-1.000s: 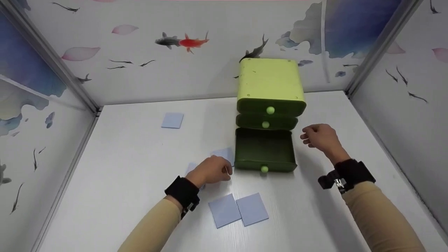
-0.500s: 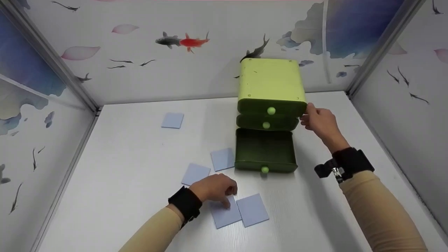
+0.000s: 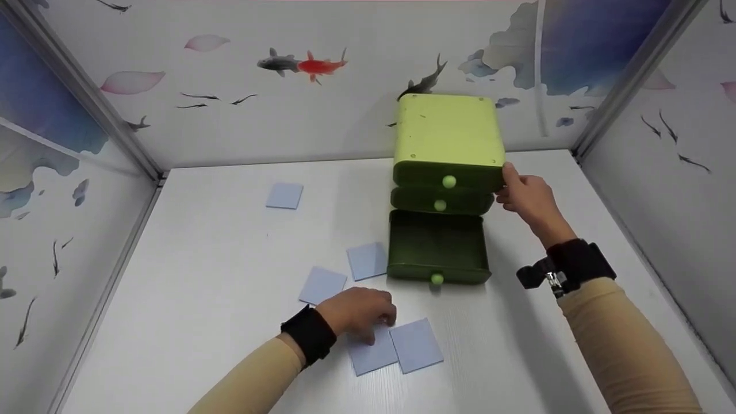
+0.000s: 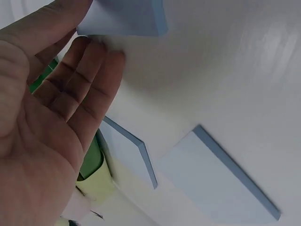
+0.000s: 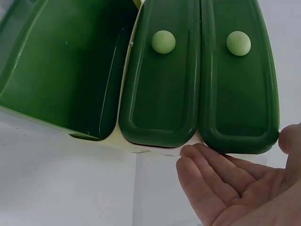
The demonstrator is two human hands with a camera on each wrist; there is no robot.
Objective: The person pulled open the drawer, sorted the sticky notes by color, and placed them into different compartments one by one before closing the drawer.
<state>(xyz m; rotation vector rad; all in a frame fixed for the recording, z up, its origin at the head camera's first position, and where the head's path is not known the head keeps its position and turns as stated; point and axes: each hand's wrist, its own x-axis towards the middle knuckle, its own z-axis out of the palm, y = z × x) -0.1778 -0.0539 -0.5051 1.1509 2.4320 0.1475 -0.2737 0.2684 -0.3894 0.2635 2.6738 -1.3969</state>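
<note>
A green mini chest of drawers [image 3: 448,129] stands at the back right, its bottom drawer [image 3: 437,247] pulled out with nothing inside. My right hand [image 3: 530,201] is at its right side: in the right wrist view the extended fingers [image 5: 211,174] lie along the side, the thumb by the top drawer's corner. My left hand [image 3: 359,313] is over the far part of a light blue square tile [image 3: 374,356]. Its thumb overlaps that tile, and loosely bent fingers [image 4: 101,75] are by the tile's far edge in the left wrist view. A second blue tile [image 3: 417,345] lies alongside it.
Two more blue tiles lie left of the pulled-out drawer, one tile [image 3: 367,261] close beside it and another tile [image 3: 323,286] further left. A lone tile [image 3: 284,196] sits at the back left. Fish-patterned walls [image 3: 322,115] enclose the white table [image 3: 218,259].
My left hand has come forward from beside the drawer to the front left tile. The right hand has moved up and in against the side of the chest of drawers.
</note>
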